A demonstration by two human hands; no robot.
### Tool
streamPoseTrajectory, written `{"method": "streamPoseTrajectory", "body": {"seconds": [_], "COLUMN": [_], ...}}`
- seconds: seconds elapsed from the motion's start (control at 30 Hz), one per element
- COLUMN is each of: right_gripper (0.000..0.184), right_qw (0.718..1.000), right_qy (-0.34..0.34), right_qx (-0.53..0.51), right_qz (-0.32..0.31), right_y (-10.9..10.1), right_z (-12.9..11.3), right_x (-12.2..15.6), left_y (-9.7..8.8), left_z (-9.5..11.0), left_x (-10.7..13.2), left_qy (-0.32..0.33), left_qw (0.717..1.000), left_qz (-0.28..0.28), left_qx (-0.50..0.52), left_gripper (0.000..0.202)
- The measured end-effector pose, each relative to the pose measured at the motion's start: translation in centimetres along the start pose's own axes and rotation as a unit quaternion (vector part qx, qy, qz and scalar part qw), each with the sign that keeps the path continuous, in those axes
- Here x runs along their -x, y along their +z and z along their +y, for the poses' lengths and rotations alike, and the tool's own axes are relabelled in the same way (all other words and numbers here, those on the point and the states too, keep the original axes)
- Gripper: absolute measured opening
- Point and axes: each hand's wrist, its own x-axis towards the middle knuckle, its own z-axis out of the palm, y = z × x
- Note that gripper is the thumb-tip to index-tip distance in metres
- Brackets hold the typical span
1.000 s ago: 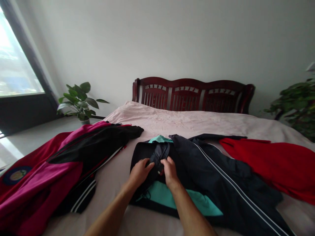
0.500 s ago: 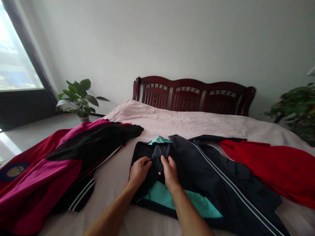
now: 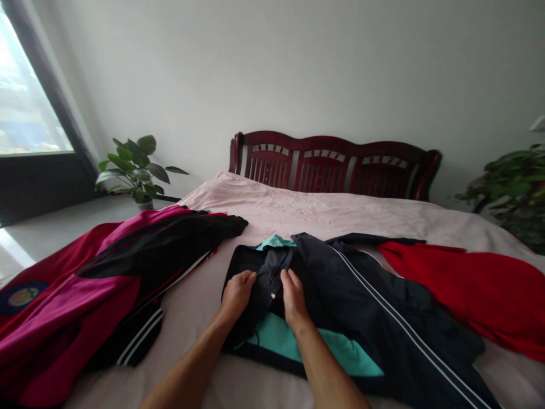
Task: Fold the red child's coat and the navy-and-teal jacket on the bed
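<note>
Track jacket (image 3: 366,301), dark navy with white piping and a teal panel, lies spread on the pink-sheeted bed (image 3: 323,218), between a red-and-magenta jacket (image 3: 106,289) and a red garment (image 3: 468,289). Left hand (image 3: 237,295) and right hand (image 3: 293,300) sit on its central fold, just apart, fingers (image 3: 286,278) bent onto the fabric; cannot tell whether they grip it.
</note>
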Motion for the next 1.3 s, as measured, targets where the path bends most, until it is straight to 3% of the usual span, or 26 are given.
{"method": "streamPoseTrajectory", "body": {"seconds": [0.13, 0.27, 0.37, 0.43, 0.5, 0.6, 0.73, 0.9, 1.07, 1.17, 1.3], "right_gripper": [0.051, 0.043, 0.045, 0.046, 0.049, 0.048, 0.045, 0.044, 0.044, 0.045, 0.042], "right_qw": [0.992, 0.957, 0.916, 0.907, 0.904, 0.869, 0.824, 0.815, 0.821, 0.828, 0.838], "right_qy": [0.034, -0.106, -0.184, -0.194, -0.179, -0.147, -0.145, -0.14, -0.136, -0.14, -0.145], "right_qx": [-0.021, 0.144, 0.264, 0.293, 0.34, 0.453, 0.53, 0.543, 0.534, 0.523, 0.506], "right_qz": [-0.117, -0.227, -0.242, -0.23, -0.189, -0.133, -0.139, -0.142, -0.147, -0.147, -0.142], "right_y": [0.1, 0.9, 1.5, 1.6, 1.4, 1.1, 1.0, 1.0, 1.0, 0.9, 0.8], "right_z": [-0.5, -1.2, -1.6, -1.6, -1.4, -0.9, -0.5, -0.7, -0.9, -0.8, -0.7], "right_x": [0.4, 1.2, 1.7, 1.7, 1.5, 1.4, 1.7, 1.8, 1.9, 1.9, 1.5], "left_y": [-0.9, -1.5, -1.3, -1.3, -1.6, -2.8, -4.1, -5.4, -6.8, -5.6, -2.1], "left_z": [0.9, 2.1, 2.0, 1.2, 0.1, -1.5, -2.5, -2.1, -0.1, 1.2, 1.4], "left_x": [0.0, 0.3, 0.2, -0.3, -1.0, -2.1, -2.9, -2.8, -1.6, -0.3, 1.8], "left_qy": [-0.002, -0.06, -0.072, -0.092, -0.136, -0.185, -0.169, -0.087, 0.003, 0.074, 0.14], "left_qw": [0.994, 0.953, 0.947, 0.944, 0.941, 0.945, 0.967, 0.994, 0.995, 0.979, 0.94], "left_qz": [-0.031, -0.075, -0.057, -0.048, -0.037, -0.011, 0.014, 0.046, 0.027, -0.04, -0.11], "left_qx": [0.103, 0.289, 0.307, 0.314, 0.307, 0.268, 0.191, 0.038, -0.099, -0.187, -0.292], "left_gripper": [0.056, 0.06, 0.078, 0.066, 0.04, 0.023, 0.022, 0.055, 0.042, 0.038, 0.048]}}
